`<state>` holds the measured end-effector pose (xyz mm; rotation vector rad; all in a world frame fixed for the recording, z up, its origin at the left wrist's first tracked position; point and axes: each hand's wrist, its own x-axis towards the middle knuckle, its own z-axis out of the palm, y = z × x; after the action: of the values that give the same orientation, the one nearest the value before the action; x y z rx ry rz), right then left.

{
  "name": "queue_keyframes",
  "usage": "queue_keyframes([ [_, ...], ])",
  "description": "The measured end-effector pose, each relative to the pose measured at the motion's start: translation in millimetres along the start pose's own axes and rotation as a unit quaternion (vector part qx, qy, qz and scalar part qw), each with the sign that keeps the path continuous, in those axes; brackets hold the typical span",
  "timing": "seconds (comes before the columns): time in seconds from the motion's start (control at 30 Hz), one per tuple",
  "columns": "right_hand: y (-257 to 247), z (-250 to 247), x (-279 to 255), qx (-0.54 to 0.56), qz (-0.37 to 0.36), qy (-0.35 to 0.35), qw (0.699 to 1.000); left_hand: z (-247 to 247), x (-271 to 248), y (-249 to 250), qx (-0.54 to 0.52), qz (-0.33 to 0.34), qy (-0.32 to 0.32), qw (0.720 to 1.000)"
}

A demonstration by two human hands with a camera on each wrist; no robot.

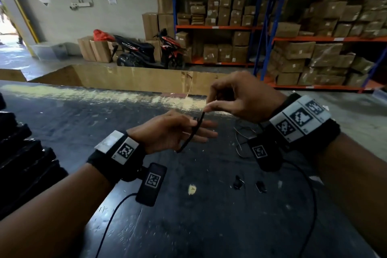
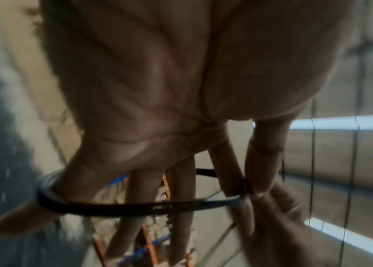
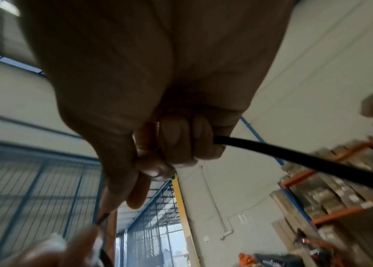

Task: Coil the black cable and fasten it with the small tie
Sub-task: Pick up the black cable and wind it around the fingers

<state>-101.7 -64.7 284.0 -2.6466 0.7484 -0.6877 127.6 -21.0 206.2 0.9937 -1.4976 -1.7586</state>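
The black cable [image 1: 191, 132] is looped round the spread, straight fingers of my left hand [image 1: 173, 130] above the dark table. In the left wrist view the cable [image 2: 121, 207] circles the fingers [image 2: 181, 180], and the thumb [image 2: 264, 159] presses it against the forefinger. My right hand [image 1: 234, 98] is just above and to the right, pinching the loop's top end with thumb and forefinger. In the right wrist view a stretch of black cable [image 3: 295, 157] leads out of my right hand's curled fingers [image 3: 181, 140]. Thin wire ties [image 1: 241, 139] lie on the table below the right wrist.
The worn black tabletop [image 1: 146, 205] carries two small black clips [image 1: 238, 182] and a paper scrap [image 1: 191, 189]. Black wrapped packs [image 1: 23, 153] are stacked at the left edge. An open cardboard box [image 1: 125, 77] stands behind the table, with shelving [image 1: 293, 37] and a motorbike [image 1: 136, 52] beyond.
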Motion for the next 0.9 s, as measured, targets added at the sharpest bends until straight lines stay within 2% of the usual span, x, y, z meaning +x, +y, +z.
queue_keyframes([
  [0.13, 10, 8, 1, 0.182, -0.038, 0.046, 0.982, 8, -10, 7, -0.107, 0.034, -0.137, 0.984],
  [0.23, 17, 34, -1, 0.29, -0.03, 0.073, 0.954, 18, -17, 19, -0.217, 0.117, -0.182, 0.952],
  [0.3, 25, 56, -3, 0.343, 0.033, 0.085, 0.935, 19, -20, 30, -0.244, 0.186, -0.181, 0.934],
  [0.37, 32, 77, -6, 0.351, 0.084, 0.075, 0.929, 13, -22, 44, -0.259, 0.243, -0.165, 0.92],
  [0.47, 33, 101, -14, 0.359, 0.115, 0.024, 0.926, -2, -27, 66, -0.263, 0.3, -0.131, 0.908],
  [0.53, 28, 108, -18, 0.34, 0.112, -0.009, 0.934, -12, -29, 75, -0.252, 0.311, -0.082, 0.913],
  [0.63, 17, 107, -19, 0.291, 0.083, -0.044, 0.952, -24, -24, 70, -0.202, 0.306, 0.052, 0.929],
  [0.7, 11, 98, -15, 0.26, 0.067, -0.027, 0.963, -33, -18, 61, -0.106, 0.266, 0.153, 0.946],
  [0.73, 11, 91, -12, 0.235, 0.059, -0.006, 0.97, -37, -15, 54, -0.038, 0.233, 0.183, 0.954],
  [0.8, 15, 77, -2, 0.176, 0.045, 0.033, 0.983, -43, -13, 38, 0.063, 0.16, 0.201, 0.964],
  [0.9, 20, 61, 12, 0.1, 0.036, 0.043, 0.993, -40, -11, 16, 0.113, 0.079, 0.179, 0.974],
])
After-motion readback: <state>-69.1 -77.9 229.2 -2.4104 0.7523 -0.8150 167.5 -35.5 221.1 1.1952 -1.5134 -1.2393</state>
